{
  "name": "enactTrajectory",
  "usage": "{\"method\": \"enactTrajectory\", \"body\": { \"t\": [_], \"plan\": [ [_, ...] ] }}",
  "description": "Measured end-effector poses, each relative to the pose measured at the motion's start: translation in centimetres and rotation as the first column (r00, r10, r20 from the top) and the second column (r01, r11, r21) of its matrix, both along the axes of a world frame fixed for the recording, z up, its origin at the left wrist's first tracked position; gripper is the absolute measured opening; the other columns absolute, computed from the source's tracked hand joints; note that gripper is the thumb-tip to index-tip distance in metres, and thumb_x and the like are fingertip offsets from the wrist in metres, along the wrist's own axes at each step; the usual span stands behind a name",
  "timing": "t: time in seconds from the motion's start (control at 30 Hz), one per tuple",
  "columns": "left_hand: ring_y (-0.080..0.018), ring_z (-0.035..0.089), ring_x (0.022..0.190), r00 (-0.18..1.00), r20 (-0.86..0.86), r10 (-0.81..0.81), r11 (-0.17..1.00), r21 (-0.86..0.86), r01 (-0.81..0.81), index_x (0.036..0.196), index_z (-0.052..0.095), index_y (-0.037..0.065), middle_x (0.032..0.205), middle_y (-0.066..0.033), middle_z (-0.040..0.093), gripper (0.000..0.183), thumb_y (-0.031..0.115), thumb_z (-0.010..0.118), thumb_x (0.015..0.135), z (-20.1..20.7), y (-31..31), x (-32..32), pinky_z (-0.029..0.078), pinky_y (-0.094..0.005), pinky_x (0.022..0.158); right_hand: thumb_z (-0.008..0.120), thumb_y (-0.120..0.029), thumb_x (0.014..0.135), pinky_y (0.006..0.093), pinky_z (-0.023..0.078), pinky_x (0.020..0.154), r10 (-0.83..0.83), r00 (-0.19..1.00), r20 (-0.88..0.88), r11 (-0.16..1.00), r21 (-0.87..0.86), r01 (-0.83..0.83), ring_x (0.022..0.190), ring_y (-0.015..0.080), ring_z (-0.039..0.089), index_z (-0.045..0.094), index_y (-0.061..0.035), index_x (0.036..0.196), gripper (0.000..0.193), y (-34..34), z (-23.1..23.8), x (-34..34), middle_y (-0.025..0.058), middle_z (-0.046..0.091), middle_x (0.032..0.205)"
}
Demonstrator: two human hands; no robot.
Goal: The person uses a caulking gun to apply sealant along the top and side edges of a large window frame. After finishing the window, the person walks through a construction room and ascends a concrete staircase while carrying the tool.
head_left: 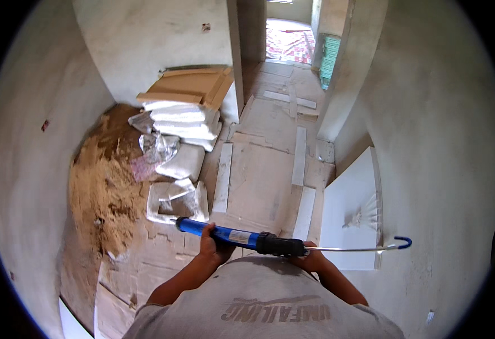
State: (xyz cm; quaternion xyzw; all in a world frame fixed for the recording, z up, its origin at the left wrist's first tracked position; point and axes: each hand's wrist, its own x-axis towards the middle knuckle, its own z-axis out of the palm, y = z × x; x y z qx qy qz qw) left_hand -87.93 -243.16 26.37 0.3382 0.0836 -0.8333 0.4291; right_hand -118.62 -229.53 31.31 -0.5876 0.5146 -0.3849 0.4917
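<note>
Grey shirt (202, 302) nearest us; just past it, blue caulking gun (246, 238) held crosswise, hooked rod (352, 248) pointing right. Our left hand (213, 250) grips its barrel (205, 227); our right hand (312, 261) holds the black handle (281, 245), partly hidden. Further out, we see white sacks (186, 120) under cardboard (182, 87), sand pile (109, 192) left of them, white panel (343, 212) by right wall (439, 169).

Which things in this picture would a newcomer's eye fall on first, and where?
First, the long blue tool held crosswise, left grip on its blue barrel, right grip at its black section. Next, the heap of brown sand by the left wall, with stacked white sacks beside it. Then, a white panel at the right wall.
</note>
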Motion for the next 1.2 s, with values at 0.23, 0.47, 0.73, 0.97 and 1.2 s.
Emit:
{"method": "enactTrajectory", "body": {
  "t": [0.23, 0.47, 0.73, 0.97, 1.2],
  "plan": [
    [-0.0388, 0.056, 0.119, 0.993, 0.003, 0.122, 0.986, -0.116, -0.121, 0.128, 0.048, 0.004, 0.125, -0.0184, 0.058, 0.065, 0.05, 0.063, 0.084, 3.2, -14.2, -5.8, 0.039, -0.0572, 0.112, 0.082, -0.02, 0.088, 0.0346, 0.055, 0.086, 0.294, 0.948, -0.124, 0.945, 0.188, -0.269, 0.088, 0.0176, 0.067, 0.073, -0.0064, 0.109, 0.027, -21.5, 1.5, -9.0, 0.0073, 0.075, 0.095],
    [-0.037, 0.051, 0.127, 0.983, 0.07, 0.169, 0.985, 0.005, -0.17, 0.133, 0.047, 0.009, 0.136, -0.0152, 0.053, 0.065, 0.051, 0.06, 0.084, -0.5, -32.2, -11.6, 0.038, -0.053, 0.116, 0.08, -0.016, 0.087, 0.0313, 0.055, 0.081, 0.275, 0.956, -0.104, 0.938, 0.249, -0.243, 0.084, 0.0116, 0.066, 0.075, -0.0082, 0.105, 0.02, -41.3, 1.5, -13.6, 0.0015, 0.075, 0.091],
    [-0.0363, 0.057, 0.113, 0.988, -0.036, -0.15, 0.989, -0.005, 0.15, 0.121, 0.05, 0.011, 0.117, -0.0123, 0.058, 0.056, 0.043, 0.073, 0.081, -0.8, -59.6, -22.0, 0.04, -0.0556, 0.114, 0.079, -0.021, 0.09, 0.0324, 0.054, 0.084, 0.008, 0.99, -0.138, 0.96, 0.277, 0.031, 0.087, 0.0146, 0.066, 0.075, -0.0085, 0.109, 0.023, -57.4, 4.7, -21.6, 0.0063, 0.075, 0.092],
    [-0.0326, 0.058, 0.102, 0.831, -0.101, -0.547, 0.829, 0.071, 0.554, 0.108, 0.053, 0.014, 0.102, -0.0093, 0.059, 0.053, 0.043, 0.082, 0.073, 2.3, -75.5, -36.3, 0.046, -0.0503, 0.105, 0.078, -0.011, 0.08, 0.0308, 0.051, 0.069, -0.172, 0.984, -0.049, 0.984, 0.048, 0.174, 0.07, 0.0137, 0.058, 0.072, -0.0054, 0.098, 0.02, -65.2, 4.3, -31.8, 0.0031, 0.066, 0.075],
    [-0.0352, 0.06, 0.108, 0.795, 0.03, -0.606, 0.795, -0.024, 0.606, 0.115, 0.052, 0.012, 0.108, -0.0115, 0.062, 0.055, 0.047, 0.076, 0.08, 0.0, -91.4, -48.5, 0.044, -0.0532, 0.109, 0.077, -0.017, 0.08, 0.0347, 0.053, 0.076, -0.231, 0.971, -0.059, 0.973, -0.004, 0.231, 0.075, 0.0187, 0.063, 0.073, -0.0036, 0.097, 0.022, -80.1, 4.6, -43.1, 0.0076, 0.067, 0.08]
  ]
}}
